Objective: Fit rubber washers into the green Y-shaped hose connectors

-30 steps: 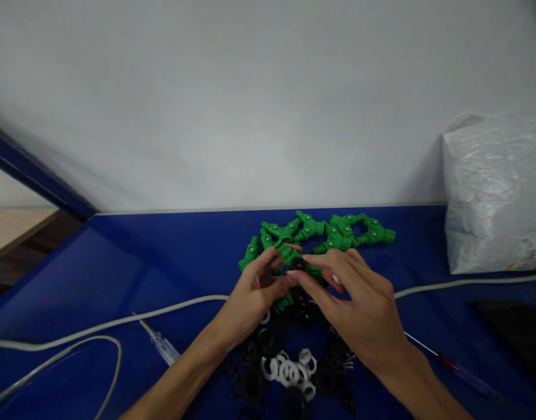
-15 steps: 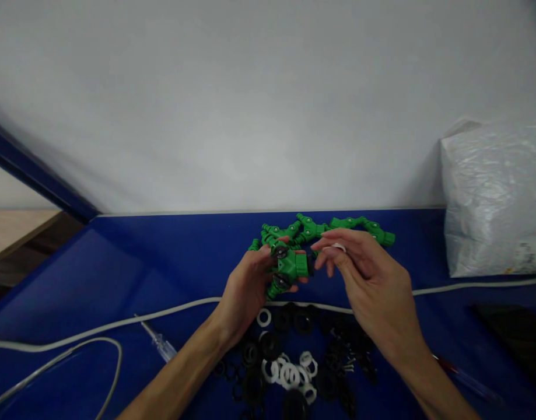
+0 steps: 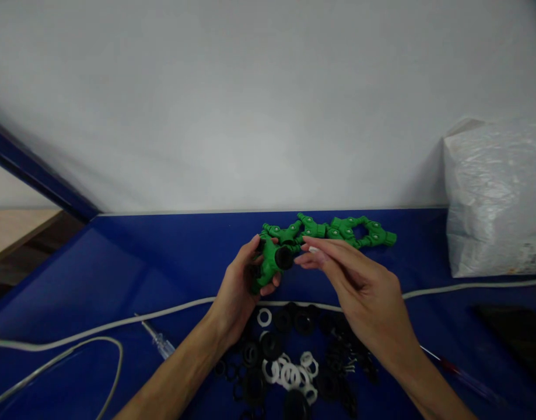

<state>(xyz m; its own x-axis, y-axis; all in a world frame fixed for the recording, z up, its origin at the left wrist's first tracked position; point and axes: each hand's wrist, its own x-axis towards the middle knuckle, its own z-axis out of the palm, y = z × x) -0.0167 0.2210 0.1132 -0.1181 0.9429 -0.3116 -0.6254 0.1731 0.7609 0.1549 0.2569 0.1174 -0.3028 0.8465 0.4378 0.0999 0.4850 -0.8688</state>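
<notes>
My left hand is wrapped round a green Y-shaped hose connector, its round black opening turned to the right and towards me. Just right of that opening, my right hand pinches a small white ring between thumb and fingers; the ring is partly hidden and apart from the connector. Behind both hands, several more green Y connectors lie in a row. Below them is a heap of white rings and black rings.
A white cable crosses the blue table. A clear-handled screwdriver lies at left, another screwdriver at right. A plastic-wrapped package stands at the back right, near a dark flat object. Small screws lie by the black parts.
My left hand has turned the connector so its black opening faces towards me instead of sideways. My right hand has moved left with the white ring, closer to that opening.
</notes>
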